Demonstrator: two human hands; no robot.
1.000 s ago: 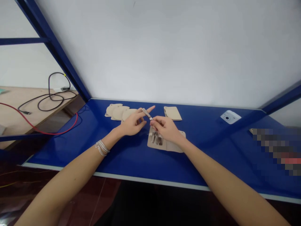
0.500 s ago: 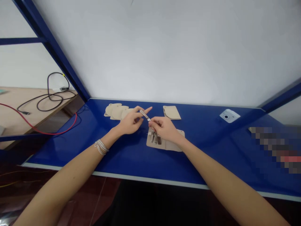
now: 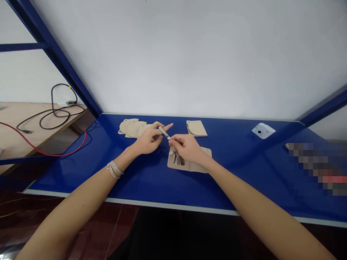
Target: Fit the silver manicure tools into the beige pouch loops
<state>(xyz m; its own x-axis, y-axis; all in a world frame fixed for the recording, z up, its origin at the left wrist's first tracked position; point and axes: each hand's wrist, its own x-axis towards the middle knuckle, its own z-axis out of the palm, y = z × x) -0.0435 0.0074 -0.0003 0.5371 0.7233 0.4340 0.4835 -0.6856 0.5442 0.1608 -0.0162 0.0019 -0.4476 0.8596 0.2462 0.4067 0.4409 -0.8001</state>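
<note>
Between the fingertips of my right hand (image 3: 188,148) is a metal nail clipper (image 3: 164,132), pinched at its near end and pointing up and to the left. Its far end reaches the fingers of my left hand (image 3: 149,140); whether it touches them I cannot tell. My left hand is open, with the index finger stretched out and the others partly bent. Below my right hand a beige manicure case (image 3: 195,167) lies unfolded on the blue table, several small metal tools (image 3: 177,159) tucked in its left half. My right hand hides part of the case.
Several beige cases (image 3: 132,129) overlap behind my left hand. One folded case (image 3: 197,128) lies farther back, and a white instant camera (image 3: 263,130) stands at the right. A blurred-out object (image 3: 317,166) covers the right edge. Black cable (image 3: 54,112) coils on a wooden table.
Both hands keep nearly the same pose, with the clipper still at the left fingers. The whole view has shifted slightly.
</note>
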